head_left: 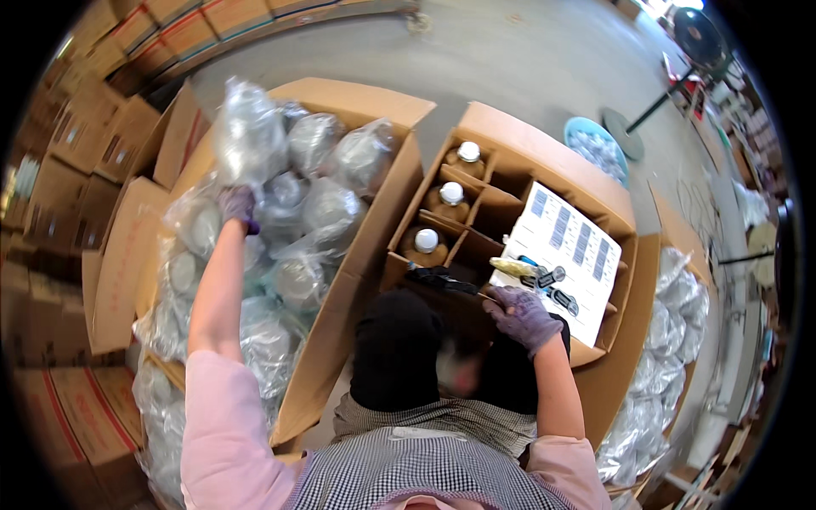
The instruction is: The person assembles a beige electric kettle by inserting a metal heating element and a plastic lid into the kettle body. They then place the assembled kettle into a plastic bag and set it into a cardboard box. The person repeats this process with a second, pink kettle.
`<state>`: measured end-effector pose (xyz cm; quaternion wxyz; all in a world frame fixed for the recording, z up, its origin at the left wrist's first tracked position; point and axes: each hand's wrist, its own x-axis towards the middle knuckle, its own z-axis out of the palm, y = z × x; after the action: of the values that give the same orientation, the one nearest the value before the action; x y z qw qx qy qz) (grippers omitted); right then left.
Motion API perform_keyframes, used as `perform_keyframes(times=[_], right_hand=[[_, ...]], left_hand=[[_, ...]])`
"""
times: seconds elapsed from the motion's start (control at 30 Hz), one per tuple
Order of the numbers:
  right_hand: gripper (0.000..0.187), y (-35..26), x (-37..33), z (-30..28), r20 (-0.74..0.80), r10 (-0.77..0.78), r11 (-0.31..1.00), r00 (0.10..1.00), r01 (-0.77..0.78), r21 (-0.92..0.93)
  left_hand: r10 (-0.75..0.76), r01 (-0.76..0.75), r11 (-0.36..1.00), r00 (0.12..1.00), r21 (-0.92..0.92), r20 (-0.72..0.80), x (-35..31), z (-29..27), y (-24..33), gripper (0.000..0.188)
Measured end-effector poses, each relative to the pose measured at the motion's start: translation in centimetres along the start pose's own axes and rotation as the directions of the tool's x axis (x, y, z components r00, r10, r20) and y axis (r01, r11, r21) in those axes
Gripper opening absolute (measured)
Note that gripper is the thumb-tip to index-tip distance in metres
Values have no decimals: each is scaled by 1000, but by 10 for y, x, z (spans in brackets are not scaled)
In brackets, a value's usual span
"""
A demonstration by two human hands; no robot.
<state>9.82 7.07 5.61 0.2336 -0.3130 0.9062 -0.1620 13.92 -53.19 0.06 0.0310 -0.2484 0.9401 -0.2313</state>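
My left hand [238,208], in a purple glove, is closed on the lower end of a clear plastic-wrapped container [248,132], raised among other wrapped glass containers [302,280] in a big open carton [340,302]. My gloved right hand [525,321] rests at the near edge of a white sheet of labels [565,246], fingers curled round something thin that I cannot make out. The sheet lies on a divided carton [633,255]. Brown bottles with white caps [427,241] stand in its left compartments. Black-handled tools [557,289] and a yellowish item [512,266] lie on the sheet.
A dark object [442,279] lies at the divided carton's near edge. Another carton of wrapped containers [667,357] stands at the right. Beyond are a blue basin [608,144] and a black stand fan [699,38]. Stacked cartons [85,416] line the left.
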Motion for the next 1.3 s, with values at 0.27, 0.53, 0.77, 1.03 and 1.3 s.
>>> perform_keyframes(times=[0.27,0.53,0.77,1.03,1.3], right_hand=[[32,3,16,5,122,39,999,992,-36,-27],[36,4,16,13,131,146,987,980,-136,-83],[30,-11,19,3,136,82,997,987,-83,-3],[30,-7,18,-3,208,105,994,972,-100,-37],[31,-8,18,-4,180,144,990,973,-141,-26]], left_hand=[[94,540,251,812,-803,576,8,182,-106,41],[137,264,809,783,-524,606,28,151,-46,43],[-178,344,865,892,-366,416,-27,35,-52,38],[-225,-458,685,607,-567,-762,-54,-156,57,30],[496,8,725,689,-689,529,65,-39,147,51]])
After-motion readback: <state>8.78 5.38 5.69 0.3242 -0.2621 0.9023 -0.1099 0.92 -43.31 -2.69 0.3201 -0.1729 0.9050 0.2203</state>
